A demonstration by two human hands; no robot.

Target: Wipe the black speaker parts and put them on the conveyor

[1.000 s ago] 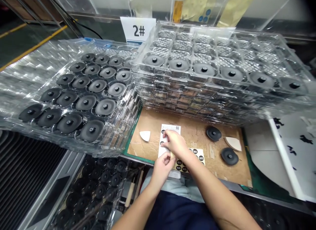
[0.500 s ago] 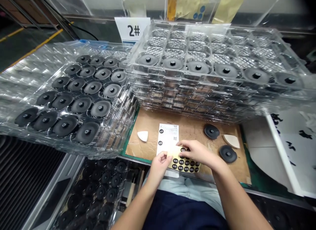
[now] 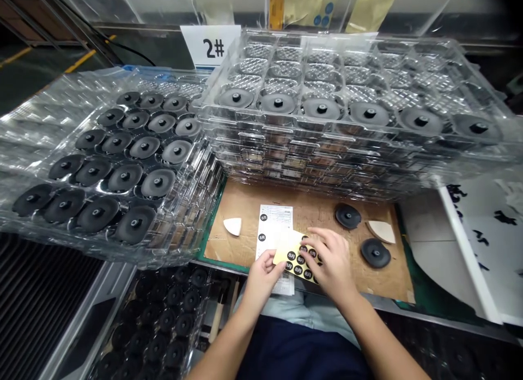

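Observation:
My left hand [image 3: 262,279] pinches the left corner of a yellow sheet of stickers [image 3: 281,256]. Round black labels with white print cover much of that sheet. Over its right part my right hand [image 3: 333,263] is spread, thumb and fingers apart, the fingertips at the labels; whether they press on one I cannot see. Under the sheet lies a white printed paper [image 3: 278,216] with two round black labels stuck along its left side. To the right of my right hand, two black disc-shaped parts with a central knob [image 3: 348,215] rest on the cardboard [image 3: 241,253].
A small white wedge [image 3: 232,226] lies left of the paper, a larger cream wedge [image 3: 381,231] at the right. Stacked clear plastic trays [image 3: 310,127] rise behind. Another tray stack [image 3: 183,176] with black discs stands left. A white bin [image 3: 469,255] borders the right.
My right hand has opened wider and turned over the sticker sheet, its fingers now pointing more upward. The sheet has tilted, its right side dipping. The camera view has shifted slightly.

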